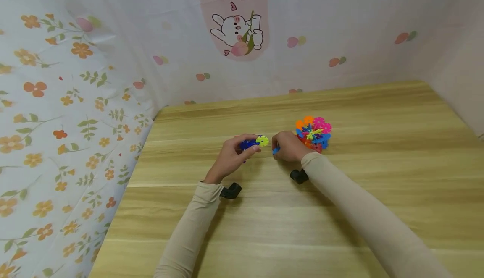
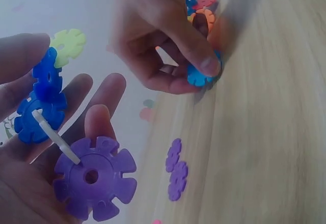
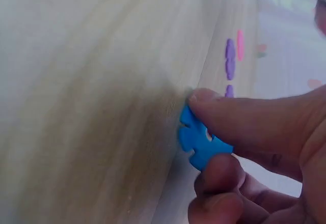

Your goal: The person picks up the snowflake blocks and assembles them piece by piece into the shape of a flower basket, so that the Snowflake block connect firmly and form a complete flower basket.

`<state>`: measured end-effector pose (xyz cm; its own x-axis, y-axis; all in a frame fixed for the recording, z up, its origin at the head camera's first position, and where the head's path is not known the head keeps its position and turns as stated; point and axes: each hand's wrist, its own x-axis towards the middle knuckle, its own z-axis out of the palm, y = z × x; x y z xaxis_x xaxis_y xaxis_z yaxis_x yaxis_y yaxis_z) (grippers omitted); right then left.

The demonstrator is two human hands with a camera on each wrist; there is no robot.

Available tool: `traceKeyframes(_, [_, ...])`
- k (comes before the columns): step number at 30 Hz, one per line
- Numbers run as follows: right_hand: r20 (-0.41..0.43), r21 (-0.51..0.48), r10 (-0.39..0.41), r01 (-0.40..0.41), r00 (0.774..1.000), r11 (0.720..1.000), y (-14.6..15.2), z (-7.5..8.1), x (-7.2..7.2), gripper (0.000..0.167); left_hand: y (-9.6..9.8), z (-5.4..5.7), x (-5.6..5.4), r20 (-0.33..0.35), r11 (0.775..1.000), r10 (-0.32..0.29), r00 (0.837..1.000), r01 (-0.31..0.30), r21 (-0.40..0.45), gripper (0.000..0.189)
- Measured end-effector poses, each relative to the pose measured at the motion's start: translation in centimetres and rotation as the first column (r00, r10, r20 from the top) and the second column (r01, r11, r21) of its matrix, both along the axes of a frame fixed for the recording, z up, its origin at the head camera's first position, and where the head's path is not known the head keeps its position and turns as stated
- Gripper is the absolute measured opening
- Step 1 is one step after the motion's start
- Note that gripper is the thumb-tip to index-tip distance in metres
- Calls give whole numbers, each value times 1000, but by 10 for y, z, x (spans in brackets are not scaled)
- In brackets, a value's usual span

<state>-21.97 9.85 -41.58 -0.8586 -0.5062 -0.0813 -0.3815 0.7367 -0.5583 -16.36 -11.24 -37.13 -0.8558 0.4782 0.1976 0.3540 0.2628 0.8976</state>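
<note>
My left hand [image 1: 229, 155] holds a short chain of linked plastic snowflake discs between its thumb and fingers, up off the table. In the left wrist view the chain has a yellow disc [image 2: 70, 46], two dark blue discs [image 2: 42, 116], a white disc [image 2: 55, 136] seen edge-on and a purple disc [image 2: 107, 188] at the near end. To its right my right hand [image 1: 290, 145] pinches a light blue snowflake disc [image 3: 204, 145] by the rim, low over the tabletop. The two hands are apart.
A pile of mixed-colour snowflake discs [image 1: 318, 124] lies just beyond the right hand. Loose purple discs [image 2: 177, 179] and a pink disc [image 3: 240, 45] lie on the wooden table [image 1: 264, 236]. A printed cloth [image 1: 321, 17] hangs behind the table.
</note>
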Motion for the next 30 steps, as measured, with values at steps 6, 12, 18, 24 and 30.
traceKeyframes(6, [18, -90, 66, -64, 998, 994, 10, 3, 15, 7, 4, -3, -1, -6, 999, -31, 999, 31, 10, 30])
traceKeyframes(12, [257, -463, 11, 113, 966, 879, 26, 1, 32, 6, 11, -6, 0, 4, 1000, -12, 1000, 12, -15, 29])
traceKeyframes(18, [445, -611, 0, 303, 896, 731, 35, 1, 42, 19, 17, -8, 0, -15, 1000, -20, 1000, 20, 3, 27])
traceKeyframes(24, [488, -675, 49, 341, 871, 655, 38, 1, 46, 24, 21, -8, 0, -21, 999, -44, 999, 45, 14, 26])
traceKeyframes(30, [536, -717, 96, 392, 839, 577, 39, -5, 47, 25, 21, -9, 1, -40, 998, -55, 998, 56, 8, 24])
